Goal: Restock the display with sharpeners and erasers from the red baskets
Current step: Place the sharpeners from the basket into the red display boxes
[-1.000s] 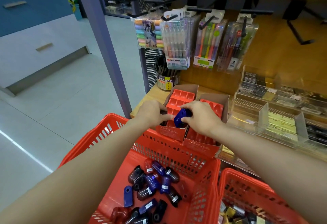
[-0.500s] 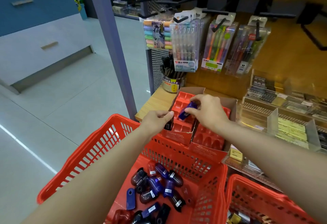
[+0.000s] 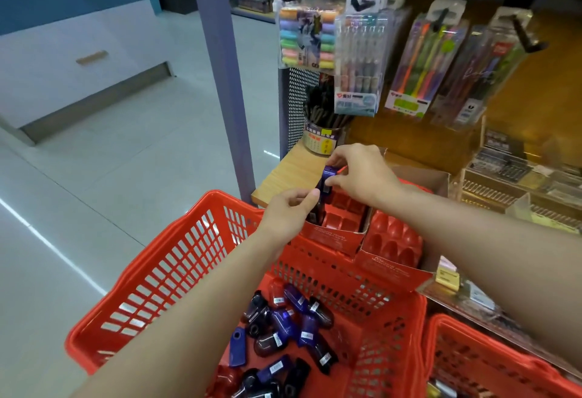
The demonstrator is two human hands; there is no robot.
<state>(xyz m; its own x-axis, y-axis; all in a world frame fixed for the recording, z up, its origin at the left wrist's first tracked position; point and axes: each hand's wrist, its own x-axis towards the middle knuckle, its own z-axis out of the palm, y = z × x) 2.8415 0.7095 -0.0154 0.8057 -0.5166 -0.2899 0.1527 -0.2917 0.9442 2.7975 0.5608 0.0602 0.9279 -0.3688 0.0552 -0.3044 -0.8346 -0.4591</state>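
Observation:
My right hand [image 3: 362, 174] pinches a purple sharpener [image 3: 327, 179] upright over the left red display box [image 3: 341, 219] on the wooden shelf. My left hand [image 3: 288, 210] is at that box's left front corner with its fingers curled on a dark sharpener [image 3: 316, 213] standing in a slot there. A second red display box [image 3: 393, 246] with hollow slots stands to its right. Below, a large red basket [image 3: 195, 259] holds several purple, blue and black sharpeners [image 3: 289, 325].
A second red basket [image 3: 472, 353] sits at the lower right. Marker and pen packs [image 3: 359, 61] hang on hooks above the shelf. A pencil cup [image 3: 322, 142] stands behind the boxes. A grey post [image 3: 220, 67] rises at the left of the shelf. Clear bins [image 3: 519, 190] fill the right.
My right hand has turned the purple sharpener upright and brought it lower over the left box. My left hand has shifted slightly toward it. The camera has moved closer.

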